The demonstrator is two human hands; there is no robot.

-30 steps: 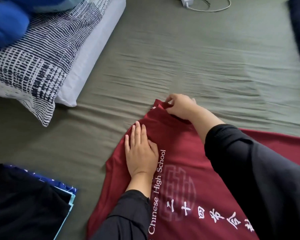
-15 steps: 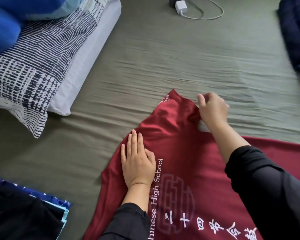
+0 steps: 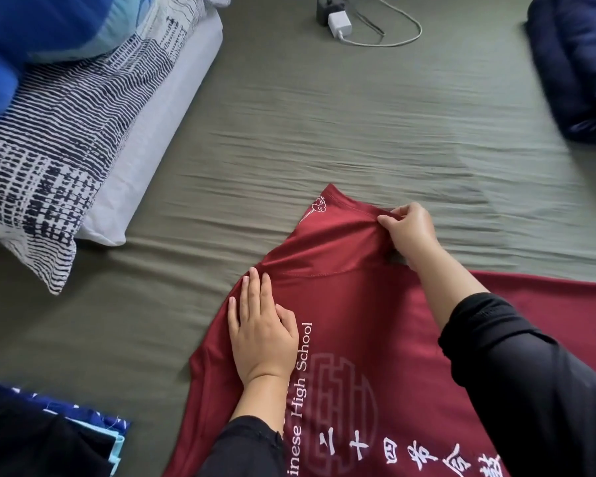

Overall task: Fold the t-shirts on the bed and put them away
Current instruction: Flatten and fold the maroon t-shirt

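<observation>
Mid-fold: sleeve of one maroon t-shirt was being tucked in, at 6 o'clock on the bed.
Left hand pressed flat on shirt; right hand pinched sleeve hem at 1 o'clock; next probably lay it inward. Counted: one folded stack at 8, two pillows at 10, one charger at 12.

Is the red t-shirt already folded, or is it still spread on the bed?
Mostly spread: the red t-shirt lies flat, print showing. Only its sleeve is being handled.

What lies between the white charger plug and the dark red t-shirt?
Head view: only bare, wrinkled olive-green bedsheet between white charger plug and dark red t-shirt.
</observation>
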